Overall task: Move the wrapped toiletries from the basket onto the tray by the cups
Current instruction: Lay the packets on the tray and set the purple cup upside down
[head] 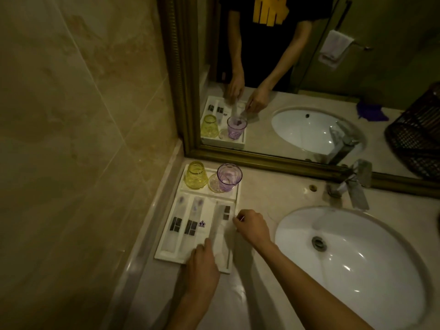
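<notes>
A white tray (166, 252) lies on the counter left of the sink. Two wrapped toiletries (177, 222) rest side by side in its left half. A third long wrapped packet (220, 222) lies tilted over the tray's right side. My left hand (202, 265) grips its near end. My right hand (250, 226) pinches the wrapper's right edge near the tray rim. At the tray's far end stand a yellow cup (195, 175) upside down and a purple cup (229, 177) upright. The dark woven basket (419, 132) shows only in the mirror, at the far right.
A white sink basin (352, 258) fills the counter's right side, with a chrome tap (354, 184) behind it. A framed mirror (285, 160) backs the counter. A marble wall stands on the left. A towel (333, 48) and a purple cloth (371, 110) appear in the mirror.
</notes>
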### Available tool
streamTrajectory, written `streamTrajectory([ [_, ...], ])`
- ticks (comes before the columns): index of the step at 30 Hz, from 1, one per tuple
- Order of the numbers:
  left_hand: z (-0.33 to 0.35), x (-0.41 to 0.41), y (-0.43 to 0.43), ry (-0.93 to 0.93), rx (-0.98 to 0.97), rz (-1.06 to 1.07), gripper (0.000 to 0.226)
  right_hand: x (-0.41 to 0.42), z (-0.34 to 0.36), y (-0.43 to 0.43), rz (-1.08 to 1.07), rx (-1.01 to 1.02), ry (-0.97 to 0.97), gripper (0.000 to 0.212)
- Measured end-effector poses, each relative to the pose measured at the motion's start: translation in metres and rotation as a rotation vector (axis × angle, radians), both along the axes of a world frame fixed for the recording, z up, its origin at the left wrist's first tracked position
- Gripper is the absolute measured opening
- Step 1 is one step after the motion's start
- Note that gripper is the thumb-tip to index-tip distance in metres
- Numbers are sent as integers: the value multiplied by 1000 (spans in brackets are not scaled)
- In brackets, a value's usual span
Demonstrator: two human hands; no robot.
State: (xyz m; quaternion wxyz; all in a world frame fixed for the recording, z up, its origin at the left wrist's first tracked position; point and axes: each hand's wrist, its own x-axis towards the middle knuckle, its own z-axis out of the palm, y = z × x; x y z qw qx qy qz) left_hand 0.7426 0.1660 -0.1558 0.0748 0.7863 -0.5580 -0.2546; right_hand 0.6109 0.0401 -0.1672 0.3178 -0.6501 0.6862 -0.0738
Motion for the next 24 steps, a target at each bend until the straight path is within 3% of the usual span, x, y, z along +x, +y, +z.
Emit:
streamTrajectory([
  [4, 12, 10, -8, 291, -5, 340, 29, 2, 1, 0, -88, 70, -210, 24],
  [6, 17, 19, -9, 637, 13, 571, 30, 8, 1, 0, -163, 192, -342, 26],
  [8, 19, 26, -9, 997, 45, 657, 37, 18, 1, -1, -229, 369, -452, 31],
  [10, 18, 30, -10, 1096, 85, 687, 38, 31, 0, -3, -287, 496, -556, 29],
  [12, 17, 32, -10, 1092, 98, 742, 36, 41, -1, -6, -323, 543, -627, 19],
  [15, 15, 34, -11, 1074, 90, 723, 32, 52, -2, -7, -347, 577, -670, 22],
  [19, 12, 36, -12, 935, 60, 663, 33, 57, -9, -5, -220, 464, -520, 15],
  [23, -3, 42, 9, 308, -169, 299, 40, 57, -24, -5, -236, 399, -457, 21],
  [24, -9, 43, 15, 223, -203, 160, 43, 59, -26, -6, -239, 392, -446, 22],
])
